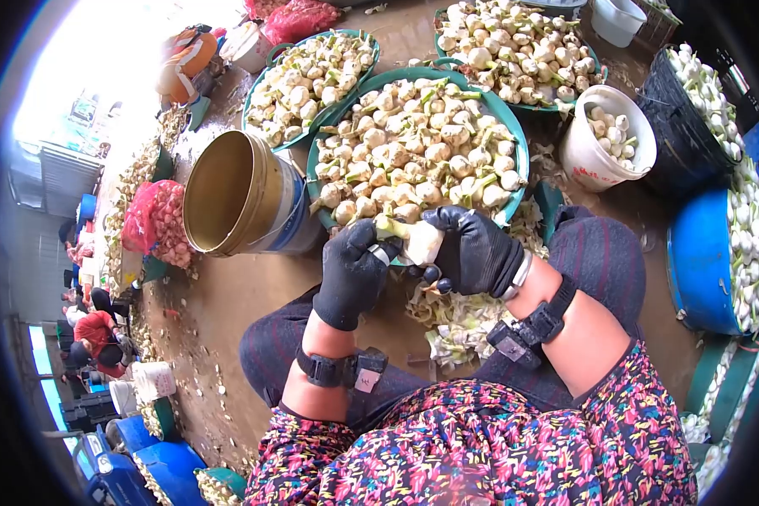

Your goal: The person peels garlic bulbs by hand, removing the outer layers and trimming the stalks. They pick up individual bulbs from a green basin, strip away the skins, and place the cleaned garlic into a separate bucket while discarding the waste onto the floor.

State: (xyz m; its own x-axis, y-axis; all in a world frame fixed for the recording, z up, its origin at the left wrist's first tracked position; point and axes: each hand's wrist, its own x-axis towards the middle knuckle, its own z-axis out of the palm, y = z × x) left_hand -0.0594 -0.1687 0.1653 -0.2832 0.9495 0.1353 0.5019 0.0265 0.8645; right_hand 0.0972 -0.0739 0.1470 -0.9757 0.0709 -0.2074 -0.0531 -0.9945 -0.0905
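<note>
Gripping a bulb between them, the gloved left hand pinches its stem side while the right hand's thumb and fingers grasp the opposite side. The bulb sits at the near rim of the green tub, its rounded body creamy white and paler than many tan-skinned bulbs at 12 o'clock. Its stubby, pale-green stem points to 10 o'clock. Leafy scraps lie at 5 o'clock, an open bucket at 10.
</note>
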